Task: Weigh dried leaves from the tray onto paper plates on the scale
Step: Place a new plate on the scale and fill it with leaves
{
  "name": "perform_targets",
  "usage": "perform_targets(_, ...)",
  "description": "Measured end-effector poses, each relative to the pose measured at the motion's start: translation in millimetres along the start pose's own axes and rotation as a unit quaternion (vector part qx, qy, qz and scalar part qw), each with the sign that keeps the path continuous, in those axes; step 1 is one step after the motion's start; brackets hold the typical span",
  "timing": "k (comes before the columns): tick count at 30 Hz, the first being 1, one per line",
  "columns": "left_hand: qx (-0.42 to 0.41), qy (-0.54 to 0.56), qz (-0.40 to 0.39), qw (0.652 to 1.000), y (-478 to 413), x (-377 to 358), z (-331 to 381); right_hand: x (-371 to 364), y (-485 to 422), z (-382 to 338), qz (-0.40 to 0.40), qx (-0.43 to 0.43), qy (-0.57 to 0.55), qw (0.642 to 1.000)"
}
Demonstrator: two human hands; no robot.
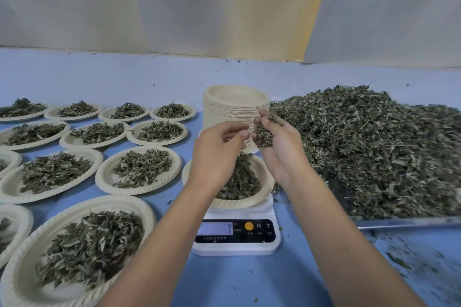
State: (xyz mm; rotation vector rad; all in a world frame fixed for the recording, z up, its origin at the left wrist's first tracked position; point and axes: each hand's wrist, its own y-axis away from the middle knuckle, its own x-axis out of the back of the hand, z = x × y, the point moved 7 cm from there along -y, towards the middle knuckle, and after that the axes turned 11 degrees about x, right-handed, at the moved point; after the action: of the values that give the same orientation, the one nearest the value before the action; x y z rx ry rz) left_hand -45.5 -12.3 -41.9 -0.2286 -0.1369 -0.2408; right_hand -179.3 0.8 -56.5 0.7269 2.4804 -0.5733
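Above the plate (264,198) on the scale (237,244), your right hand (279,149) is cupping a clump (264,135) of dried leaves, fingers and thumb curling round it, while your left hand (219,149) is hovering just beside it, fingers curled; whether they are pinching anything I cannot tell. The plate is carrying a heap (243,182) and the display (215,229) is showing 7. Behind your hands a stack (237,104) of plates is standing, the tray (411,222) at right is holding the big pile (374,147), and filled plates (139,169) are lying across the table (249,281) at left.
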Motion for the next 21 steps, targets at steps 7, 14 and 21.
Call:
perform_targets(7, 0.010, -0.046, -0.014, 0.999, 6.8, -11.2, -4.3, 78.8, -13.6, -21.6, 0.101, -0.003, 0.154, 0.983)
perform_targets(14, 0.023, -0.037, -0.010, 0.999, 7.7, -12.9, -4.9, 124.7, -20.9, -23.5, 0.030, -0.019, 0.615, 0.788)
perform_targets(21, 0.022, -0.056, -0.011, 0.998, 6.9, -14.3, -7.0, 121.7, -12.7, -21.3, 0.003, -0.059, 0.646, 0.761)
